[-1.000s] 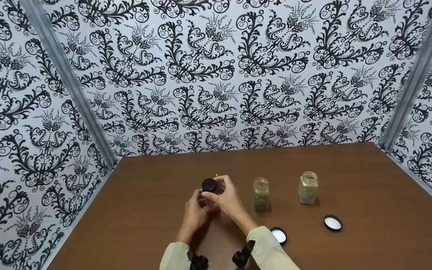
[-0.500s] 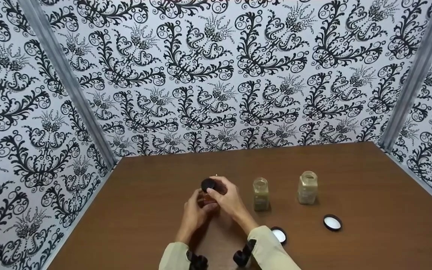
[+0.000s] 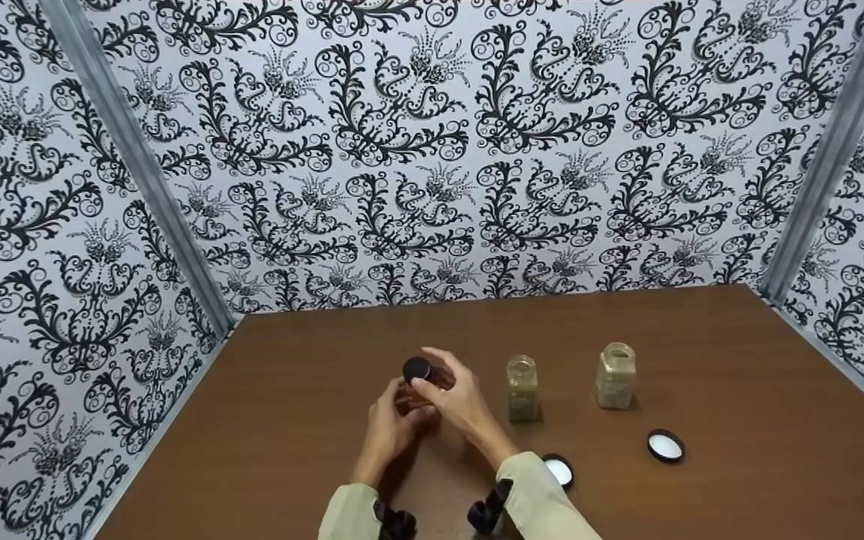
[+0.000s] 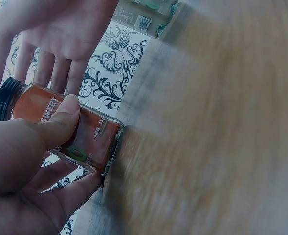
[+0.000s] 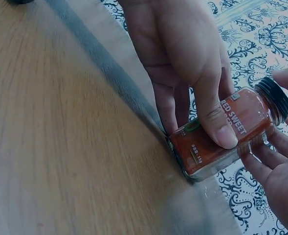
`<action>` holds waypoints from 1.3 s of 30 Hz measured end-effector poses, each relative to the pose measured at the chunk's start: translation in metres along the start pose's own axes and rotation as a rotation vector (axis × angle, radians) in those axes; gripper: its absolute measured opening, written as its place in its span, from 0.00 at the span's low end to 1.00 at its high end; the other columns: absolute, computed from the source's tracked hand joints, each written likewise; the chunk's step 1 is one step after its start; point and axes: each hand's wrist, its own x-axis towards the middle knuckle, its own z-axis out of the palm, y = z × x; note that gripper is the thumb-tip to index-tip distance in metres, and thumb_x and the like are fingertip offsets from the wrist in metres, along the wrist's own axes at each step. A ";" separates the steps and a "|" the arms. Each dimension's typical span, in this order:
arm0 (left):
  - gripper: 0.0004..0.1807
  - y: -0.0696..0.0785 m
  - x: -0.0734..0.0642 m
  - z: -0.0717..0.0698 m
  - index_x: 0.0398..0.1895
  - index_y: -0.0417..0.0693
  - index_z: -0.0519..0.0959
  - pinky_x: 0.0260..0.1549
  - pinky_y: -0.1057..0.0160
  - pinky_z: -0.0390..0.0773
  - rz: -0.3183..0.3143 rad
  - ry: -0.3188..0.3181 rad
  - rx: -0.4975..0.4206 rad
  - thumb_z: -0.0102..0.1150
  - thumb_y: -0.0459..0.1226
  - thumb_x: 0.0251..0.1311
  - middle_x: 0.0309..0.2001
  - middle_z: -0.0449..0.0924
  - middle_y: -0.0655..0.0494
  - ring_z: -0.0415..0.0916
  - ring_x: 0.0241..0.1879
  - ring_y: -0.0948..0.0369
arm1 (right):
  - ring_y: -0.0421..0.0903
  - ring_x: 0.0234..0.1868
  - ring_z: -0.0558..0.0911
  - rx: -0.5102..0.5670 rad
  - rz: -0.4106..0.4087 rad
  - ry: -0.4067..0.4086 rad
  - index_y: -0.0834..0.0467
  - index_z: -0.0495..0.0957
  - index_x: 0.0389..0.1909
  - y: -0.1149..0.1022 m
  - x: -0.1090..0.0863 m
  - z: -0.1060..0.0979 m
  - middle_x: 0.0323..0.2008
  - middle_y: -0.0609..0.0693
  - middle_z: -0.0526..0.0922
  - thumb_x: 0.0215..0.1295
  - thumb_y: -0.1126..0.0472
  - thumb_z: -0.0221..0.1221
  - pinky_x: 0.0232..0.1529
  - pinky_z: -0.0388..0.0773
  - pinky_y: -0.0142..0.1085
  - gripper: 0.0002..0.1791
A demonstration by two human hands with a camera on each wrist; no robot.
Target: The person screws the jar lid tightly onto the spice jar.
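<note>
A glass jar (image 4: 91, 133) of red powder is held low at centre in the head view, upright or nearly so; its label reads "RED SWEET", the next line hidden by a thumb. The left hand's (image 3: 391, 427) fingers clamp its body; the right hand's (image 3: 462, 397) are extended and apart around its black lid (image 3: 417, 370), their pressure unclear. At three o'clock from it stand a nearer jar (image 3: 523, 397) and a farther jar (image 3: 616, 382), uncapped, holding dull powder, labels unreadable. On the tabletop (image 3: 312, 360), white-lined caps lie at four o'clock, one (image 3: 558, 471) partly covered by a sleeve (image 3: 541, 499), and toward half past three (image 3: 664, 446).
</note>
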 end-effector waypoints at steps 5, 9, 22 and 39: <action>0.27 0.001 0.000 0.000 0.60 0.39 0.74 0.50 0.55 0.84 -0.013 0.002 -0.010 0.70 0.35 0.58 0.50 0.84 0.40 0.85 0.50 0.48 | 0.58 0.55 0.83 -0.025 -0.028 0.019 0.63 0.78 0.58 0.001 0.001 0.001 0.54 0.64 0.84 0.63 0.62 0.66 0.57 0.81 0.44 0.22; 0.27 0.001 0.000 0.000 0.60 0.40 0.74 0.50 0.53 0.84 -0.031 0.001 -0.003 0.71 0.35 0.58 0.51 0.84 0.40 0.85 0.50 0.48 | 0.58 0.56 0.83 -0.001 0.012 0.042 0.64 0.76 0.54 0.002 0.001 0.004 0.51 0.63 0.85 0.61 0.62 0.69 0.58 0.81 0.41 0.22; 0.27 0.000 0.001 0.001 0.60 0.42 0.75 0.53 0.48 0.82 -0.053 0.000 0.036 0.71 0.38 0.58 0.53 0.83 0.40 0.83 0.53 0.45 | 0.56 0.55 0.84 -0.006 0.038 0.107 0.63 0.77 0.53 0.000 0.003 0.005 0.51 0.62 0.85 0.62 0.58 0.69 0.59 0.80 0.46 0.22; 0.28 -0.001 0.000 0.000 0.58 0.38 0.74 0.50 0.49 0.83 -0.008 0.009 0.028 0.72 0.39 0.57 0.52 0.83 0.38 0.83 0.52 0.43 | 0.60 0.55 0.84 -0.007 0.029 0.097 0.67 0.77 0.50 0.000 0.004 0.003 0.50 0.66 0.85 0.58 0.62 0.72 0.58 0.81 0.48 0.23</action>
